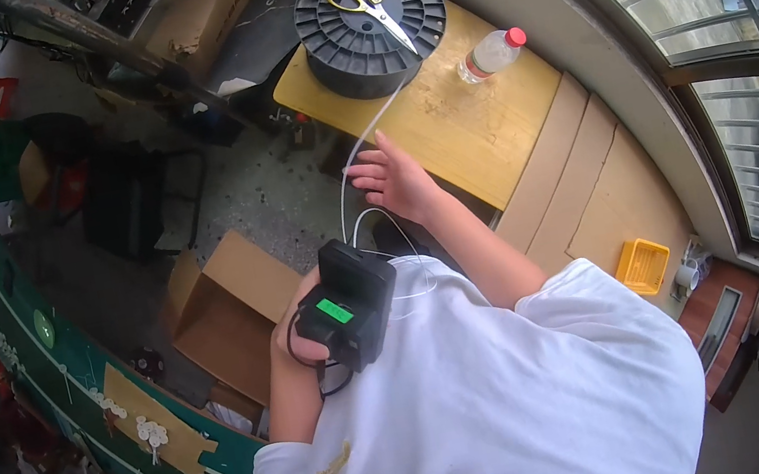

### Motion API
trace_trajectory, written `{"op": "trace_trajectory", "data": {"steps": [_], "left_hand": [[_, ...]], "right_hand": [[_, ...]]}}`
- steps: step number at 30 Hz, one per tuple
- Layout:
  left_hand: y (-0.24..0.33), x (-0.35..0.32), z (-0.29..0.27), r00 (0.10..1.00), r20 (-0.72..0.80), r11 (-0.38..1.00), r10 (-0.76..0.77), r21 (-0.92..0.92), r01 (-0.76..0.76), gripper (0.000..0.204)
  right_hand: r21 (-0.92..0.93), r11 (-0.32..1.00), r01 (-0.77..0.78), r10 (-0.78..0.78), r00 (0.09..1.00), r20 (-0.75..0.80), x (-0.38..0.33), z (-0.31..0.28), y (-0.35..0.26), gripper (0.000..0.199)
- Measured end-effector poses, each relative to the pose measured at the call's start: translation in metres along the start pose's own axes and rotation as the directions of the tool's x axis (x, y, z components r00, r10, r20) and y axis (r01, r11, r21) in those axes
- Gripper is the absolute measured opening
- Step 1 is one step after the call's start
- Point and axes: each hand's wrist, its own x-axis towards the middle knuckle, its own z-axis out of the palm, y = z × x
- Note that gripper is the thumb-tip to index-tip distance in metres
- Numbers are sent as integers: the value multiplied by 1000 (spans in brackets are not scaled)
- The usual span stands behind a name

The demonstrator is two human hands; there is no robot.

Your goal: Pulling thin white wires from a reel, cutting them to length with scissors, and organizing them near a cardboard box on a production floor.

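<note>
My right hand (398,181) is held out in front of me, fingers loosely spread and thumb raised, near the front edge of a yellow table (499,135). A thin white cable (341,205) passes by its fingertips; whether they touch it I cannot tell. That cable comes off a black ribbed spool (335,72) on the table and loops down before my shirt. Scissors (375,9) with yellow handles lie on top of the spool. My left hand (304,340) is mostly hidden by a black box-shaped device (360,301) with a green label and a black cord; its grip does not show.
A clear bottle (490,55) with a red cap is on the table. An open cardboard box (236,313) stands on the floor at left, beside a long green bench (73,342). Flat cardboard (581,171), a yellow basket (644,266) and a barred window are at right.
</note>
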Motion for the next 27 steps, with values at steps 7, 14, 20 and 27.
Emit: {"op": "trace_trajectory", "data": {"steps": [7,14,20,27], "left_hand": [[13,34,21,914,404,878,17,432,-207,105],[26,58,34,932,338,832,127,476,-286,93],[33,62,43,928,215,891,304,282,-357,91],[28,30,0,871,72,869,485,-148,-472,99]], "right_hand": [[609,791,63,-256,938,235,10,-12,-99,39],[388,738,553,-444,830,-339,67,-46,-214,36],[-600,498,626,-792,610,-21,110,69,-249,27],[-538,-83,839,-206,513,833,6,123,-108,13]]}}
